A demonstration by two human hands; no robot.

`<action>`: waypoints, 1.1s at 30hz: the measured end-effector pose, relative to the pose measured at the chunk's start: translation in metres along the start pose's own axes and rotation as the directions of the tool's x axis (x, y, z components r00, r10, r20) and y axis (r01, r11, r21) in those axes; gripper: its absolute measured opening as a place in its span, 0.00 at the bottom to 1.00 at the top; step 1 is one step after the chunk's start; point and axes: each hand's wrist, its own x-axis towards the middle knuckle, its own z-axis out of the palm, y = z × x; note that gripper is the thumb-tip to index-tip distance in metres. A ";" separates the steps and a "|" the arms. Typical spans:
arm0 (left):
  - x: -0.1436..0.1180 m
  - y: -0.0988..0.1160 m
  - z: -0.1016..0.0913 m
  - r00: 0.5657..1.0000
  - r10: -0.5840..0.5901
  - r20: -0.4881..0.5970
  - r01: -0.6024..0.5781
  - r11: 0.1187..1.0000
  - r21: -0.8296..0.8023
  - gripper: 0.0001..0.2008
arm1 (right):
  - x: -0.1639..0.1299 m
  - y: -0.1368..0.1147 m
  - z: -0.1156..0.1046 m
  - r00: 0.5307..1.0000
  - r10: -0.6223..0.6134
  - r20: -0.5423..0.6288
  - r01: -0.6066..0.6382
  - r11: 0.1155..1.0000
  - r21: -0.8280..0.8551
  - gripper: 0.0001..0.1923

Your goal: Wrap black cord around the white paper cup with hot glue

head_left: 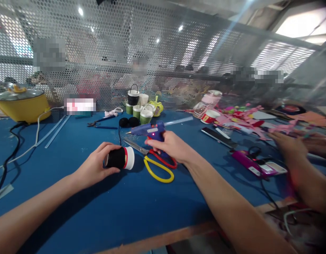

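My left hand (pixel 95 165) grips a small paper cup (pixel 120 158) wrapped in black, lying on its side just above the blue table (pixel 120 211), its white and red rim pointing right. My right hand (pixel 171 145) holds a blue hot glue gun (pixel 149 130) by its handle, nozzle pointing left, a red light lit on its body. Scissors (pixel 157 165) with yellow and red handles lie on the table between and below the two hands.
Several small cups (pixel 138 106) stand at the back centre by the perforated metal screen. A yellow pot (pixel 21 104) and cables sit at the left. Another person's hands (pixel 292 146) work at the right among pink paper pieces, a phone (pixel 218 137) and a purple tool (pixel 252 165).
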 end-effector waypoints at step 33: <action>0.003 -0.010 -0.004 0.992 -0.128 0.018 0.129 0.982 -0.137 0.25 | -0.037 -0.008 0.014 0.962 -0.234 0.139 0.272 0.815 -0.512 0.12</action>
